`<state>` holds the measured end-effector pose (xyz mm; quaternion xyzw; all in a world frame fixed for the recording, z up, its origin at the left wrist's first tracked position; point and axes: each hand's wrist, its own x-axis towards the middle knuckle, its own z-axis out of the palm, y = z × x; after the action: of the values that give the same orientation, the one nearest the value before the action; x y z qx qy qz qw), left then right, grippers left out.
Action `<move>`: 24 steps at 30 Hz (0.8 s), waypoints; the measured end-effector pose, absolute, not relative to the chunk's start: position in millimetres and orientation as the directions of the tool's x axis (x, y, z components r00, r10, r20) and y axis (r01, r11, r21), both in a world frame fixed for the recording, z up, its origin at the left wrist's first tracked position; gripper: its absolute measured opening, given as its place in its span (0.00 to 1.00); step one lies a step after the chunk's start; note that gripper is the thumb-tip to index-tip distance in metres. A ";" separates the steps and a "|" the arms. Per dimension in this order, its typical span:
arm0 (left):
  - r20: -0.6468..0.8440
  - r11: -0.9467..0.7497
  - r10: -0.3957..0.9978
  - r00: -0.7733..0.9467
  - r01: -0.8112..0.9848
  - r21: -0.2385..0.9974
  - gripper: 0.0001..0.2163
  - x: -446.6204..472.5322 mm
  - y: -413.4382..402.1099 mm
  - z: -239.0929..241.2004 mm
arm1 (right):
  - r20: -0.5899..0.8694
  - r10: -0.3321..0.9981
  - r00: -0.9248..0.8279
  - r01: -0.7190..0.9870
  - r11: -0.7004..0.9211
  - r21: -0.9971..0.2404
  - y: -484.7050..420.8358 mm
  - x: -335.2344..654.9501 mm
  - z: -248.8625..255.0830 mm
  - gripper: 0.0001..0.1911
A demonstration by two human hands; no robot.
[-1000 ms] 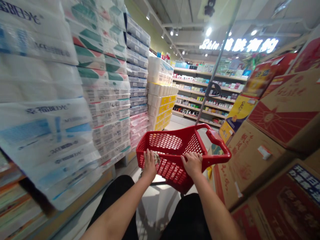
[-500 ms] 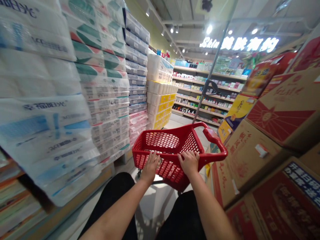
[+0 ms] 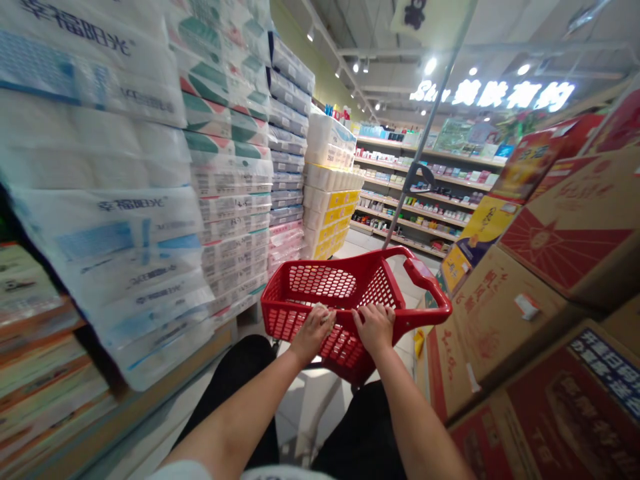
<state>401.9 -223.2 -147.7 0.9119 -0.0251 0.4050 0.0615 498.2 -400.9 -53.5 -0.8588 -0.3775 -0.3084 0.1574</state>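
A red plastic shopping cart (image 3: 305,317) with perforated basket walls stands in front of my knees, its handle loop (image 3: 429,283) to the right. My left hand (image 3: 313,332) is closed at the near rim, with a crumpled whitish wad (image 3: 325,309), tissue or cloth, showing at its fingers. Along the same rim, a little to the right, my right hand (image 3: 375,328) has its fingers hooked over the edge. Inside the basket, no goods show in the visible part; my hands and the near wall hide some of it.
Packs of toilet rolls (image 3: 105,153) and tissue packs (image 3: 227,173) are piled high on the left. Cardboard cartons (image 3: 505,310) line the right side. Beyond the cart are a slanting metal-edged glass panel (image 3: 423,147) and stocked shelves (image 3: 410,190).
My left hand has slid right along the rim, closer to my right hand, and its fingers have curled in with the whitish wad. My right hand stays on the rim.
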 end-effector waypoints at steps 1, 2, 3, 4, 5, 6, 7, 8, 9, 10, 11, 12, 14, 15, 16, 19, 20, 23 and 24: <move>0.728 -0.993 -0.016 0.686 -0.097 0.070 0.22 398.5 -220.4 -151.9 | 0.645 0.557 0.524 0.748 -0.663 -0.036 -401.8 497.7 -53.4 0.17; 0.714 -0.994 -0.036 0.699 -0.102 0.050 0.22 394.4 -217.4 -156.0 | 0.641 0.562 0.523 0.751 -0.660 -0.035 -402.6 497.4 -53.3 0.17; 0.701 -0.993 -0.054 0.711 -0.109 0.034 0.22 390.0 -214.4 -159.6 | 0.638 0.567 0.521 0.755 -0.655 -0.035 -403.2 497.1 -53.0 0.17; 0.690 -0.993 -0.069 0.721 -0.117 0.023 0.23 385.5 -211.5 -162.7 | 0.635 0.572 0.520 0.759 -0.650 -0.035 -403.6 497.0 -52.8 0.16; 0.680 -0.993 -0.074 0.730 -0.120 0.020 0.23 381.1 -208.9 -165.3 | 0.632 0.575 0.519 0.762 -0.647 -0.038 -403.6 496.9 -52.4 0.16; 0.671 -0.993 -0.068 0.738 -0.116 0.026 0.22 377.1 -206.6 -167.3 | 0.630 0.576 0.520 0.763 -0.645 -0.041 -403.3 496.8 -52.1 0.16; 0.661 -0.994 -0.051 0.749 -0.105 0.042 0.22 373.6 -204.6 -168.9 | 0.630 0.575 0.523 0.763 -0.645 -0.044 -402.8 496.6 -51.7 0.16; 0.651 -0.994 -0.021 0.758 -0.087 0.068 0.21 370.7 -203.0 -170.1 | 0.629 0.573 0.526 0.761 -0.648 -0.046 -402.1 496.3 -51.4 0.16; 0.642 -0.993 0.018 0.767 -0.063 0.103 0.19 368.4 -201.7 -170.9 | 0.629 0.571 0.528 0.759 -0.650 -0.047 -401.4 496.0 -51.2 0.16; 0.632 -0.989 0.059 0.773 -0.039 0.140 0.18 366.7 -200.8 -171.4 | 0.628 0.571 0.528 0.758 -0.650 -0.047 -400.8 495.7 -51.2 0.16; 0.624 -0.984 0.098 0.775 -0.017 0.175 0.17 365.5 -200.3 -171.6 | 0.629 0.572 0.526 0.760 -0.648 -0.046 -400.3 495.4 -51.3 0.17; 0.620 -0.979 0.129 0.774 0.001 0.202 0.16 364.6 -200.2 -171.7 | 0.630 0.574 0.523 0.763 -0.645 -0.045 -400.0 495.2 -51.5 0.17; 0.626 -0.973 0.164 0.762 0.019 0.231 0.18 362.9 -201.3 -171.6 | 0.635 0.576 0.514 0.768 -0.639 -0.042 -399.8 495.0 -52.4 0.17; 0.630 -0.972 0.168 0.758 0.020 0.234 0.20 362.0 -202.3 -171.5 | 0.638 0.576 0.512 0.769 -0.639 -0.040 -399.8 495.0 -53.0 0.17; 0.631 -0.972 0.165 0.758 0.017 0.234 0.22 360.8 -203.3 -171.3 | 0.640 0.574 0.510 0.767 -0.640 -0.038 -399.8 495.2 -53.5 0.17; 0.599 -0.971 0.146 0.788 -0.001 0.239 0.23 357.4 -206.6 -168.6 | 0.644 0.573 0.507 0.765 -0.643 -0.031 -399.6 496.0 -55.2 0.18; 0.586 -0.970 0.146 0.797 -0.002 0.245 0.22 357.0 -207.6 -166.2 | 0.646 0.572 0.505 0.766 -0.643 -0.029 -399.5 496.3 -55.7 0.18; 0.610 -0.969 0.127 0.782 -0.033 0.244 0.17 358.7 -210.2 -155.3 | 0.650 0.568 0.505 0.763 -0.646 -0.028 -399.3 497.0 -57.0 0.18; 0.635 -0.972 0.107 0.765 -0.055 0.230 0.17 359.9 -210.9 -151.7 | 0.652 0.566 0.505 0.761 -0.648 -0.026 -399.3 497.0 -57.2 0.18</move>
<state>359.9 -210.9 -151.7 0.9319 0.0141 0.3428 0.1180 497.0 -399.3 -57.2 -0.8530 -0.3890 -0.3104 0.1570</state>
